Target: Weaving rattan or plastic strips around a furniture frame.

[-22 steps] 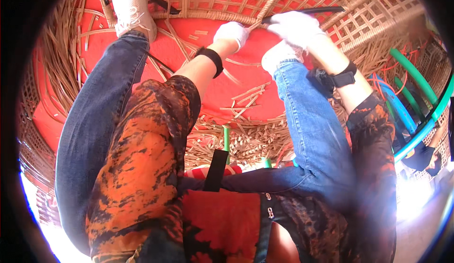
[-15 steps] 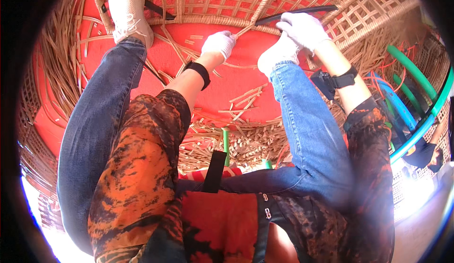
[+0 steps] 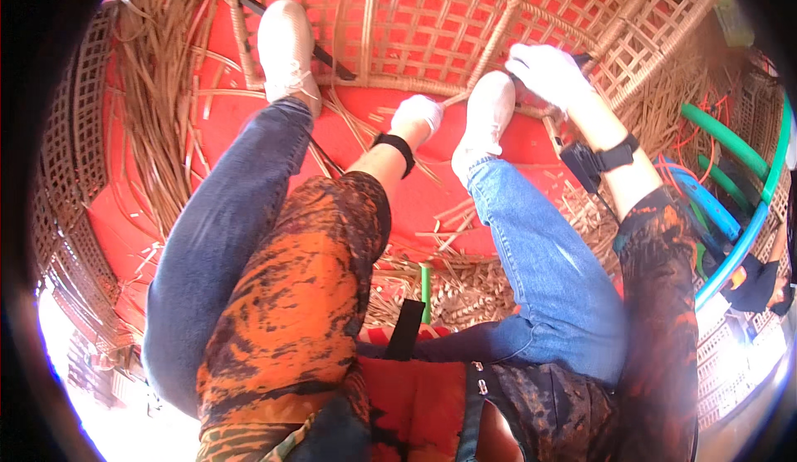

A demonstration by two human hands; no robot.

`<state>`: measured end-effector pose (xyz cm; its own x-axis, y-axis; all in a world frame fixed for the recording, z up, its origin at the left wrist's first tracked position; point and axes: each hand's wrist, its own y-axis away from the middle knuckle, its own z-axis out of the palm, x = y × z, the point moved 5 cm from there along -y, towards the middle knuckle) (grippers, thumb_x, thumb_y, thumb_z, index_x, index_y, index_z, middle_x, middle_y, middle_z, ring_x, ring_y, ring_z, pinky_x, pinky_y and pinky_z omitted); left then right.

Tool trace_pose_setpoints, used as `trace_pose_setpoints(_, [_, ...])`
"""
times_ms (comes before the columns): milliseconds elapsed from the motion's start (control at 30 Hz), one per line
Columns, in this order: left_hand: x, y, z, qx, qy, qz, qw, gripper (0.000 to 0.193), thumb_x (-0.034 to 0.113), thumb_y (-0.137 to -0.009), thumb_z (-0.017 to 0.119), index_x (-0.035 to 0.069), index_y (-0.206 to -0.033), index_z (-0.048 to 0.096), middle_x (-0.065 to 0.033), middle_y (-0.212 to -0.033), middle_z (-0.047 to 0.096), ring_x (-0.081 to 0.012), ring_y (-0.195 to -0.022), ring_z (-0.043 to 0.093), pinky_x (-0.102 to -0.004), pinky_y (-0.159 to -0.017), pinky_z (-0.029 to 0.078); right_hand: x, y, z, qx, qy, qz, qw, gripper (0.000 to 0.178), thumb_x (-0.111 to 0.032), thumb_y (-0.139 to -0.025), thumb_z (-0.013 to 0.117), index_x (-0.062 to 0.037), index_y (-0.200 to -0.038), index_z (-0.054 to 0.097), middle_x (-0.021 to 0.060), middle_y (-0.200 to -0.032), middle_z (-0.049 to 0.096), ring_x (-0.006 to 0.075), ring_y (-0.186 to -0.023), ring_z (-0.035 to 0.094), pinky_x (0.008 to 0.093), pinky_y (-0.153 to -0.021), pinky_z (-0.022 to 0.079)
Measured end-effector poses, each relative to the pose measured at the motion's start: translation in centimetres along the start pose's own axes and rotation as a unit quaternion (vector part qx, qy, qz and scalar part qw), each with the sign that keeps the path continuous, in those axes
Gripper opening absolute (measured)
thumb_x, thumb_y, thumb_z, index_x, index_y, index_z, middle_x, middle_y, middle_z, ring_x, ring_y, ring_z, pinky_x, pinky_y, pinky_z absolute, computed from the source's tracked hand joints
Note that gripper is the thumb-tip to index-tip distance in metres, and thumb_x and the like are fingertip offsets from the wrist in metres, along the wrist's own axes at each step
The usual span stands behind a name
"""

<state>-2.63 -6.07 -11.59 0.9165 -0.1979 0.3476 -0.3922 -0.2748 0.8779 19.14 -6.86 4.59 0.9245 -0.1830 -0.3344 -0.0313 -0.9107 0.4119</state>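
Head view, looking down past our own knees: we sit with both legs stretched out over a red floor mat [image 3: 465, 213], white shoes planted against a woven cane lattice panel [image 3: 432, 30] that fills the top of the frame and runs out past the upper rim. Our left hand [image 3: 418, 116], in a white glove with a black band at the wrist, rests at the lower edge of the panel, its grip closed about a thin cane strip [image 3: 452, 99]; how tightly we cannot tell, since the fingers are small and turned away. Our right hand [image 3: 552, 72], also gloved, is closed on a dark tool [image 3: 581, 59] at the panel's edge, just beside the right shoe [image 3: 488, 113]; most of the tool is hidden by the glove, so its kind is unclear. The left shoe [image 3: 286, 47] sits well apart, higher on the lattice, beside a dark rod lying across the weave. Open room is scarce: loose cane splints [image 3: 158, 105] crowd the left, more litter lies between our legs, and green and blue hoops [image 3: 730, 213] close off the right. Bare mat shows only between the two shins. The frame's rim is dark, and the lower corners are washed out by glare.
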Motion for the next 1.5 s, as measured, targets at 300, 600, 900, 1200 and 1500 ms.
trace_pose_setpoints(300, [1.2, 4.8, -3.6, 0.070, -0.095, 0.027, 0.993, 0.039, 0.035, -0.094, 0.043, 0.009, -0.105, 0.069, -0.0198, -0.110, 0.064, -0.0354, -0.104, 0.062, -0.0446, -0.089, 0.050, -1.9, 5.8, 0.2, -0.069, 0.032, 0.071, 0.995, 0.024, -0.031, -0.091, 0.049, -0.0092, -0.090, 0.058, 0.0154, -0.083, 0.065, 0.0333, -0.082, 0.065, 0.0474, -0.071, 0.052])
trace_pose_setpoints(600, [12.1, 12.6, -33.5, 0.532, 0.104, 0.163, 0.825, 0.028, 0.030, -0.082, 0.061, 0.007, -0.097, 0.068, -0.0177, -0.100, 0.068, -0.0342, -0.097, 0.064, -0.0417, -0.085, 0.050, -2.5, 2.3, -9.2, 0.266, -0.015, 0.044, 0.963, 0.020, -0.031, -0.092, 0.052, -0.0120, -0.094, 0.058, 0.0104, -0.091, 0.065, 0.0325, -0.079, 0.065, 0.0440, -0.068, 0.053])
trace_pose_setpoints(900, [13.0, 7.3, -36.1, 0.324, -0.121, 0.040, 0.938, 0.043, 0.035, -0.087, 0.055, 0.006, -0.118, 0.058, -0.0165, -0.112, 0.066, -0.0339, -0.105, 0.063, -0.0409, -0.091, 0.050, -3.8, -12.8, -22.9, 0.331, -0.112, 0.089, 0.933, 0.027, -0.033, -0.089, 0.051, -0.0131, -0.102, 0.063, 0.0125, -0.098, 0.067, 0.0323, -0.089, 0.064, 0.0444, -0.080, 0.051])
trace_pose_setpoints(1200, [13.6, 16.9, -29.9, 0.288, -0.169, 0.235, 0.913, 0.021, 0.023, -0.092, 0.050, 0.006, -0.099, 0.059, -0.0242, -0.077, 0.064, -0.0412, -0.078, 0.064, -0.0500, -0.070, 0.050, -4.2, -20.7, -23.8, 0.327, -0.306, 0.222, 0.866, 0.045, -0.045, -0.089, 0.048, -0.0077, -0.108, 0.064, 0.0192, -0.107, 0.066, 0.0362, -0.099, 0.063, 0.0436, -0.090, 0.049])
trace_pose_setpoints(1500, [13.5, 23.2, -30.4, 0.303, -0.046, 0.357, 0.882, 0.016, 0.018, -0.094, 0.051, 0.003, -0.095, 0.056, -0.0202, -0.075, 0.064, -0.0403, -0.075, 0.063, -0.0440, -0.065, 0.050, -5.4, -21.5, -25.9, 0.406, -0.138, 0.109, 0.897, 0.030, -0.012, -0.090, 0.053, -0.0146, -0.119, 0.059, 0.0102, -0.114, 0.063, 0.0287, -0.105, 0.060, 0.0403, -0.093, 0.048])
